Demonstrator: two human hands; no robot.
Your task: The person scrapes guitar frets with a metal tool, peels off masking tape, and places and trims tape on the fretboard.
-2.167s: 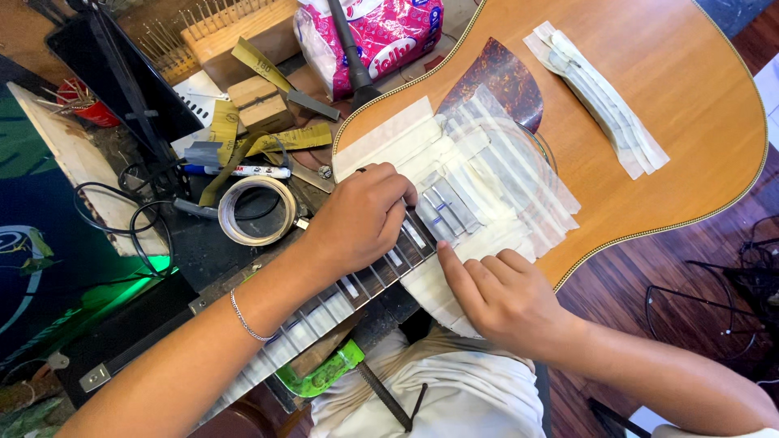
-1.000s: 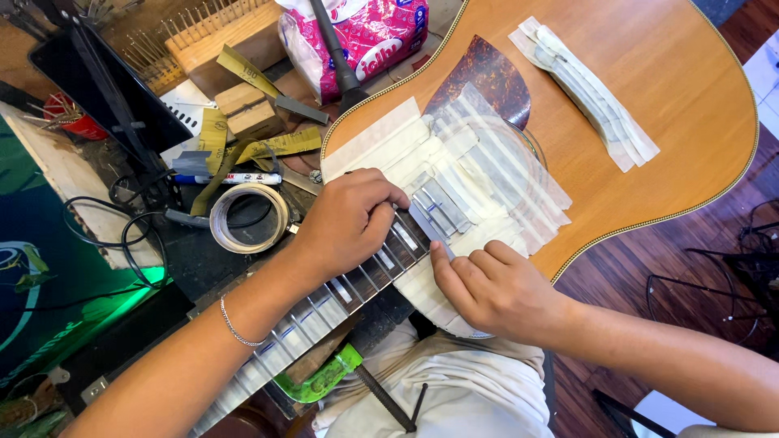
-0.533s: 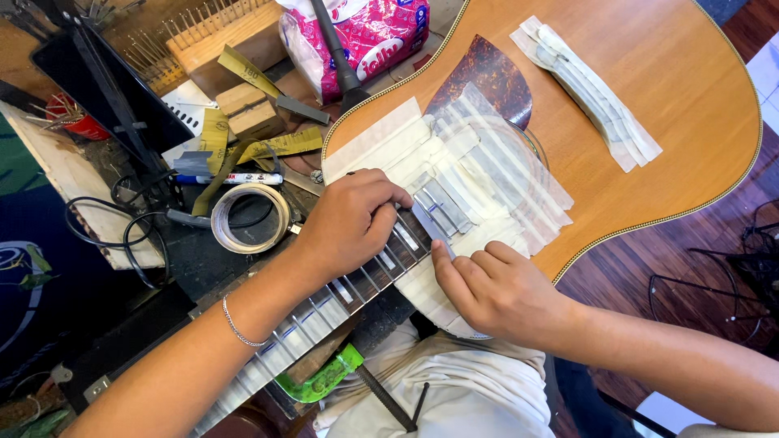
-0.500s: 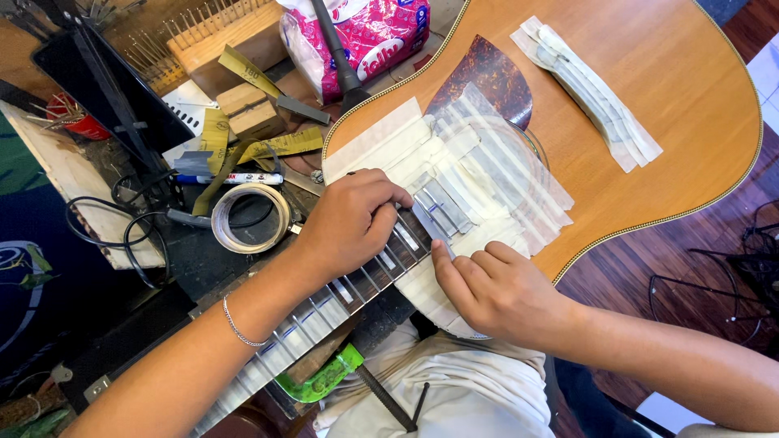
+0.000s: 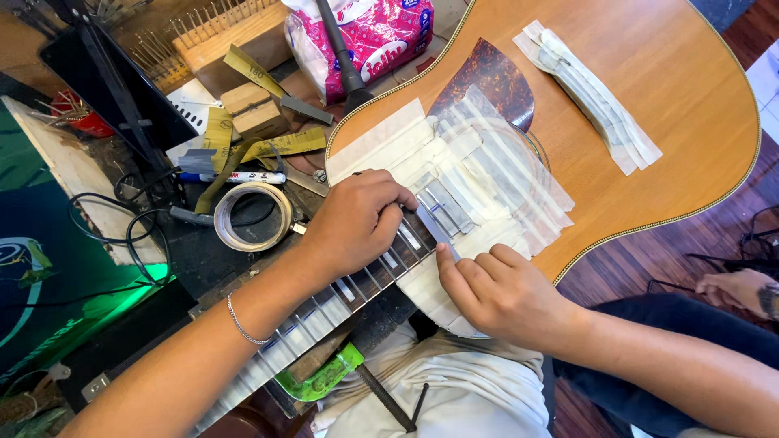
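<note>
An acoustic guitar (image 5: 649, 89) lies face up across my lap and the bench. Strips of pale masking tape (image 5: 487, 170) cover its soundhole area and the end of the fretboard (image 5: 389, 264). My left hand (image 5: 357, 223) rests fingers-down on the upper frets, pressing on the taped neck. My right hand (image 5: 499, 292) lies flat on the tape beside the fretboard end, its index fingertip pressed against a fret edge. Whether either hand holds a small tool is hidden by the fingers.
A roll of masking tape (image 5: 251, 215) sits left of the neck. Wooden blocks (image 5: 251, 109), a marker pen (image 5: 231, 177), a yellow measuring tape (image 5: 284, 146), a pink printed packet (image 5: 373, 36) and black cables (image 5: 122, 235) crowd the bench. A tape wad (image 5: 588, 93) lies on the guitar's body. Another person's hand (image 5: 734, 288) shows at right.
Both hands stay on the fretboard end with only slight finger shifts; the view has drifted a little. The guitar has not moved.
</note>
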